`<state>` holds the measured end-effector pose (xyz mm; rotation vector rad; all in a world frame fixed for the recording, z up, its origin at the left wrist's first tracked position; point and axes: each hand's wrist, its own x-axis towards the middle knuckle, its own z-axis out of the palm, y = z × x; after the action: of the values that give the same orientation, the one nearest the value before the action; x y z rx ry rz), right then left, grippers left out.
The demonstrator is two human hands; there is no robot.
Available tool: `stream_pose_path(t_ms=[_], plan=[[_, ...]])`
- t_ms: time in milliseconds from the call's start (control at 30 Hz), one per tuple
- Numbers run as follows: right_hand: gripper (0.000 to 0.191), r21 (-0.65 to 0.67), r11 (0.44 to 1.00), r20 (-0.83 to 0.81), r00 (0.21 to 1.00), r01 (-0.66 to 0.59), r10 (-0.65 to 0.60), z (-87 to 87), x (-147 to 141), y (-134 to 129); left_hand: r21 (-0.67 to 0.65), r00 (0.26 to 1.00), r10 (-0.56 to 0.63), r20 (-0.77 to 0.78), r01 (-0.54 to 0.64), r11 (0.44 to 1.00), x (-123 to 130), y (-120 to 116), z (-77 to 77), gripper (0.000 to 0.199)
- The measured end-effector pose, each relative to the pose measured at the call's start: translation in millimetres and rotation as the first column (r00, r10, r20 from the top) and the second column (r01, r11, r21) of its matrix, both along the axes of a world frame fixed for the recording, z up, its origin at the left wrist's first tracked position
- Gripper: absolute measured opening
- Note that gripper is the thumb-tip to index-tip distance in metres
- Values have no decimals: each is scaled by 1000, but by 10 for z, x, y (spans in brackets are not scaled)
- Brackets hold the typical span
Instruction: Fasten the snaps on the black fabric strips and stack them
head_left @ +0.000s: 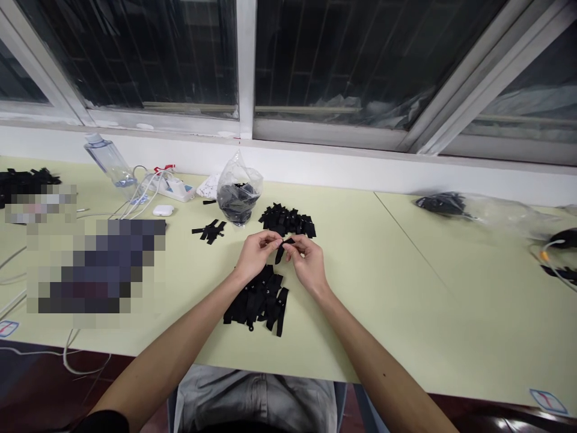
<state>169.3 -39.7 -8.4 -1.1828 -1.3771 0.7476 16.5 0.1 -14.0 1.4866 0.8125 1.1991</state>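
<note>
Both hands meet above the middle of the table, fingers pinched on one short black strip (280, 254). My left hand (258, 254) grips its upper left end, and my right hand (307, 258) holds it from the right; the strip hangs down between them. Under and in front of my left hand lies a pile of black strips (256, 300), some with small light marks. Just beyond the fingers is a second pile of black strips (288, 219). A few loose black pieces (210, 230) lie to the left.
Behind the hands stands a clear plastic bag (240, 195) with black pieces inside. Leftward are a white case (163, 210), a power strip (180, 189), cables, a tilted bottle (110, 161) and a blurred dark object (101, 264). Another plastic bag (491, 210) lies at the right.
</note>
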Motion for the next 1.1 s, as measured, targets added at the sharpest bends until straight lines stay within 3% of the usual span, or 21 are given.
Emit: stream_pose_path(t_ms=[333, 1100], plan=[[19, -5, 999, 36, 998, 47, -47, 13, -48, -46, -12, 996, -68, -54, 67, 998, -57, 2, 45, 26], [17, 13, 996, 96, 992, 87, -88, -28, -25, -10, -1, 996, -43, -77, 43, 999, -35, -89, 102, 28]])
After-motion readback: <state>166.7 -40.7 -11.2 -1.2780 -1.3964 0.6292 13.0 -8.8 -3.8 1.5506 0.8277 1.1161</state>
